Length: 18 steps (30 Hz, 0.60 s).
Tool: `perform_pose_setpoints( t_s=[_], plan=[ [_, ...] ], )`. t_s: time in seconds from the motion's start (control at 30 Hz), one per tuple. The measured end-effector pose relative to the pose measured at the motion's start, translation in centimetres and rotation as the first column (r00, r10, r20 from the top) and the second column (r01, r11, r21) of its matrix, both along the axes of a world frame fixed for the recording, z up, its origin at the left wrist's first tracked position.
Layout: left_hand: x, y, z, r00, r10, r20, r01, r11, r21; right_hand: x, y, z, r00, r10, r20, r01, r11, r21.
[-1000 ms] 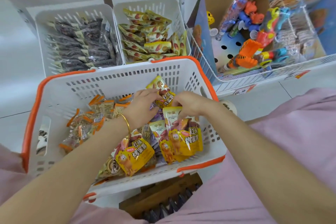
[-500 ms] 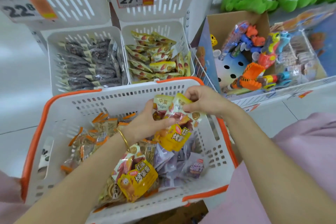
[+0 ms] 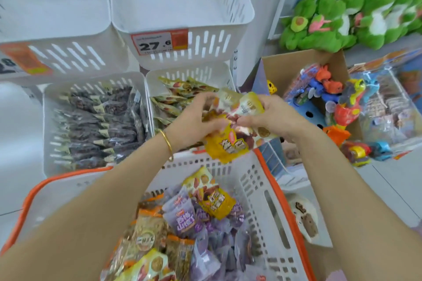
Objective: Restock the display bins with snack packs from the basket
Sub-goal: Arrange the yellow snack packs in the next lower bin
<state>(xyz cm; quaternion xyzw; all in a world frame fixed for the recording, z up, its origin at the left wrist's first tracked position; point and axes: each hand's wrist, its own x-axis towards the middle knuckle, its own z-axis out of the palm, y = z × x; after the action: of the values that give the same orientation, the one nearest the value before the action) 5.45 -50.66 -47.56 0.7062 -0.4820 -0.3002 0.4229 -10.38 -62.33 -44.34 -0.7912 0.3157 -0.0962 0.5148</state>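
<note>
Left hand (image 3: 194, 118), gold bracelet (image 3: 168, 143) at wrist: fingers curled round a bunch of yellow snack packs (image 3: 225, 146). Right hand (image 3: 271, 116): fingers and thumb gripped the same bunch from the other side. Bunch: held in the air over the far edge of the basket (image 3: 251, 180), in front of the lower right display bin (image 3: 194, 73), which held yellow-green packs. Basket: purple, yellow and orange-trimmed packs lay inside. Lower left display bin (image 3: 91, 81): held dark packs
</note>
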Motion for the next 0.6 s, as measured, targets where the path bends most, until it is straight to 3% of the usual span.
perform_pose_setpoints(
  t_s=[0.1, 0.17, 0.23, 0.33, 0.4, 0.5, 0.6],
  plan=[
    [3.2, -3.9, -1.8, 0.948, 0.160, 0.274, -0.158, 0.987, -0.032, 1.0, -2.9, -2.0, 0.945, -0.279, 0.174, 0.312, 0.928, -0.206],
    [5.2, -6.2, -3.5, 0.826, 0.069, 0.559, -0.113, 0.993, 0.045, 2.2, -3.9, -3.7, 0.894, -0.381, 0.238, 0.442, 0.838, -0.319],
    [6.6, -8.4, -5.2, 0.647, -0.120, 0.753, -0.059, 0.977, 0.206, 3.8, -4.4, -5.3, 0.865, -0.399, 0.304, 0.493, 0.788, -0.369],
    [7.7, -10.3, -6.9, 0.459, -0.285, 0.841, -0.119, 0.919, 0.376, 6.1, -5.2, -7.1, 0.854, -0.322, 0.409, 0.485, 0.778, -0.399],
    [8.5, -10.1, -7.6, 0.395, -0.280, 0.875, -0.186, 0.908, 0.374, 7.4, -5.5, -8.1, 0.871, -0.251, 0.423, 0.451, 0.749, -0.484],
    [9.3, -8.8, -8.6, 0.343, -0.212, 0.915, -0.263, 0.913, 0.310, 8.6, -5.8, -9.1, 0.907, -0.213, 0.363, 0.391, 0.745, -0.541],
    [9.6, -8.1, -9.1, 0.377, -0.179, 0.909, -0.311, 0.900, 0.306, 9.0, -6.3, -8.9, 0.932, -0.215, 0.292, 0.341, 0.792, -0.506]
  ],
)
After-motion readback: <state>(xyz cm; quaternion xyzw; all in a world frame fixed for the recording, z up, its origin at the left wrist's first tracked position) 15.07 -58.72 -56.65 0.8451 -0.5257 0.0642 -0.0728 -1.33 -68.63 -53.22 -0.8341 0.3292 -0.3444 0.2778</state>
